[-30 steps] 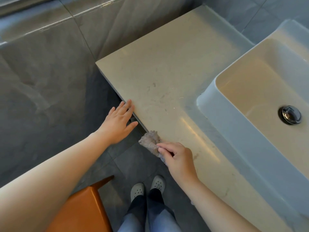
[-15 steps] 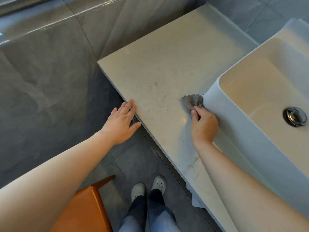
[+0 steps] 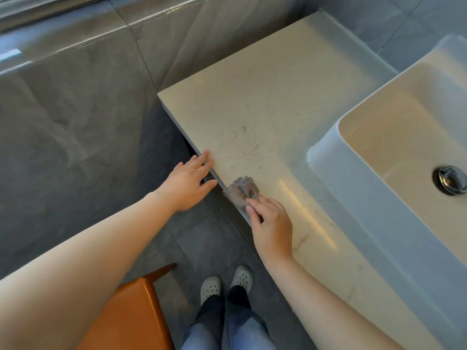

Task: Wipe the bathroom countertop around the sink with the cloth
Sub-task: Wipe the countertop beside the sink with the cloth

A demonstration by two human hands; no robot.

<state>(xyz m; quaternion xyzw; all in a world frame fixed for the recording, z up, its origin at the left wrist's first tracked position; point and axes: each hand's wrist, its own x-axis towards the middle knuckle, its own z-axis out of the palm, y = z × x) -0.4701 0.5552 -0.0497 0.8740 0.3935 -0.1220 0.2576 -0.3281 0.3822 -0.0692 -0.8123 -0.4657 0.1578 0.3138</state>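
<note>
A small grey fluffy cloth point(image 3: 241, 190) lies on the beige stone countertop point(image 3: 273, 97) at its front edge. My right hand point(image 3: 271, 223) presses its near part down with the fingers and grips it. My left hand point(image 3: 188, 181) rests flat with fingers spread against the countertop's front edge, just left of the cloth, holding nothing. The white vessel sink point(image 3: 328, 157) stands on the counter to the right, with a chrome drain plug point(image 3: 449, 179) in its basin.
Grey tiled walls run behind and left of the counter. An orange stool point(image 3: 131, 311) stands at the lower left beside my feet in pale clogs point(image 3: 227, 282) on the grey tile floor.
My right hand has drawn the cloth back from the sink's corner to the counter's front edge, near my left hand. The left hand has barely moved.
</note>
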